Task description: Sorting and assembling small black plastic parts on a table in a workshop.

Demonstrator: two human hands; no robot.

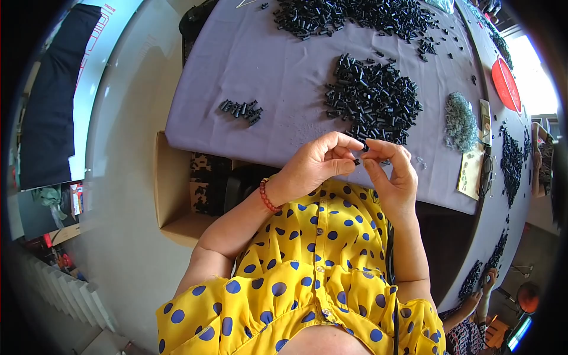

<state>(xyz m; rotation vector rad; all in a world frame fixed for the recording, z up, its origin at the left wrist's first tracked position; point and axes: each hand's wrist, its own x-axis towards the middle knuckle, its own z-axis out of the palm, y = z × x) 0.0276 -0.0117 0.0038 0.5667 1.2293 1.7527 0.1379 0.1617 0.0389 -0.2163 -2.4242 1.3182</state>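
Observation:
Over the table's near edge, my left hand (322, 165) and my right hand (393, 171) meet fingertip to fingertip. Between the left thumb and fingers is a small black plastic piece (357, 161). My right thumb and forefinger pinch at a dark bit (365, 148) right beside it, mostly covered by the fingertips. Whether the two bits are joined cannot be made out. Just beyond my fingers lies a big heap of short black plastic tubes (373, 97). A smaller group of black tubular pieces (241, 110) rests to the left on the cloth.
The table wears a grey-purple cloth (236, 53). Another black heap (355, 15) lies farther back. Rightward are a mound of clear small parts (461, 121), a yellowish card (470, 174), eyeglasses (487, 177) and a red basket (506, 86). An open cardboard box (171, 207) stands below left. A co-worker's hands (488, 283) work at lower right.

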